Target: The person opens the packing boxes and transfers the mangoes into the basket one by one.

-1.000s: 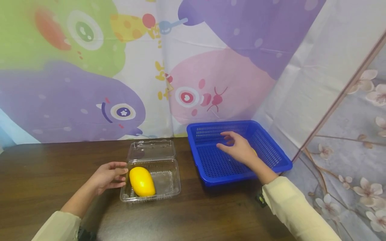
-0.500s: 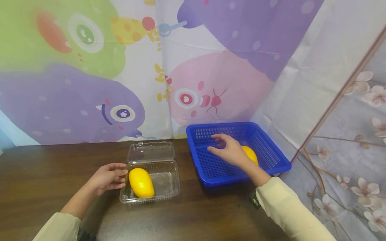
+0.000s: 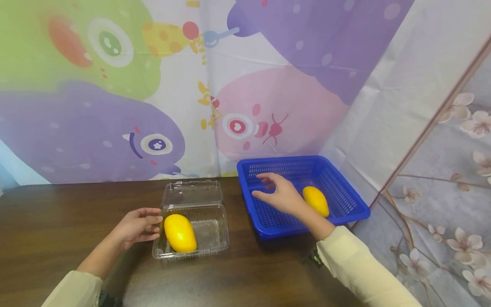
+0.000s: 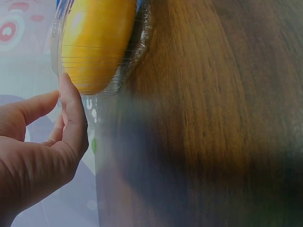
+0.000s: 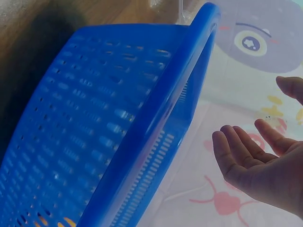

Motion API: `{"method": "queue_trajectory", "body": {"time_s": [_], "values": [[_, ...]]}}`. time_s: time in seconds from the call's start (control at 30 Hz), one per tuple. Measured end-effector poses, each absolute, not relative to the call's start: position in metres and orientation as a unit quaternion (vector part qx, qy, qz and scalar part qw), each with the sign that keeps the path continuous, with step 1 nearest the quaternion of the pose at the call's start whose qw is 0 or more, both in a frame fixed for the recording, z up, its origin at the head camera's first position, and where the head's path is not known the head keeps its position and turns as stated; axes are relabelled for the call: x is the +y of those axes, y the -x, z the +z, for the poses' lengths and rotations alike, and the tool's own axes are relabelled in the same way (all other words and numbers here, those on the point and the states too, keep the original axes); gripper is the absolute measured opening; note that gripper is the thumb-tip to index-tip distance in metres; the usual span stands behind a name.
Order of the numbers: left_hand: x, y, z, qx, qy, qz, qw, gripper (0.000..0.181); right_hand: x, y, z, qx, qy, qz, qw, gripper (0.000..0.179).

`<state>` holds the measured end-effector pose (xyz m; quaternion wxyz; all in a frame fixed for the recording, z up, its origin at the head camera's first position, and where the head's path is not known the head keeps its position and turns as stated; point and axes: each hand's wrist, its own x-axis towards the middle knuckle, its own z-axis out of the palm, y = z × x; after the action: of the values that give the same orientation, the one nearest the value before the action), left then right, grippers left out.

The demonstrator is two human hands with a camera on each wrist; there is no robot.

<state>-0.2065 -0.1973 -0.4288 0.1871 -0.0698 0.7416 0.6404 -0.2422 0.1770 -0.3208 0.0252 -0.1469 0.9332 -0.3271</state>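
A yellow mango (image 3: 180,233) lies in the left part of a clear plastic clamshell box (image 3: 210,232), whose lid is folded back. At the box's left edge is my left hand (image 3: 137,227), its fingers lightly bent. The left wrist view shows that hand's fingertips (image 4: 66,81) against the box wall, with the mango (image 4: 97,47) just behind the plastic. My right hand (image 3: 280,195) hovers over the blue plastic basket (image 3: 264,233), fingers apart and holding nothing. Another yellow mango (image 3: 316,201) lies inside the basket, to the right of that hand.
Box and basket stand side by side on a dark wooden table (image 3: 215,281). A cartoon-print cloth (image 3: 115,119) hangs behind the table. A flower-patterned panel (image 3: 441,204) borders the right side, close to the basket.
My right hand has moved left over the basket with nothing in it, so the mango there has come into full view. The left hand, box and its mango stay in place.
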Motion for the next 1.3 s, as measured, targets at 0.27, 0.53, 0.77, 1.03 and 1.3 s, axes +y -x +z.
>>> {"method": "queue_trajectory", "body": {"time_s": [0.27, 0.53, 0.77, 1.03, 1.3], "values": [[-0.197, 0.205, -0.428, 0.739, 0.07, 0.643, 0.19, 0.056, 0.164, 0.24, -0.325, 0.93, 0.158, -0.33, 0.029, 0.052], [-0.197, 0.206, -0.426, 0.738, 0.071, 0.644, 0.19, 0.056, 0.152, 0.237, -0.327, 0.924, 0.173, -0.339, 0.037, 0.052], [-0.198, 0.205, -0.428, 0.741, 0.068, 0.642, 0.187, 0.057, 0.142, 0.236, -0.33, 0.925, 0.177, -0.335, 0.039, 0.05], [-0.198, 0.205, -0.428, 0.739, 0.069, 0.643, 0.189, 0.057, 0.133, 0.234, -0.333, 0.919, 0.192, -0.343, 0.036, 0.047], [-0.197, 0.207, -0.429, 0.737, 0.074, 0.645, 0.188, 0.056, 0.122, 0.232, -0.336, 0.911, 0.211, -0.353, 0.036, 0.047]]}}
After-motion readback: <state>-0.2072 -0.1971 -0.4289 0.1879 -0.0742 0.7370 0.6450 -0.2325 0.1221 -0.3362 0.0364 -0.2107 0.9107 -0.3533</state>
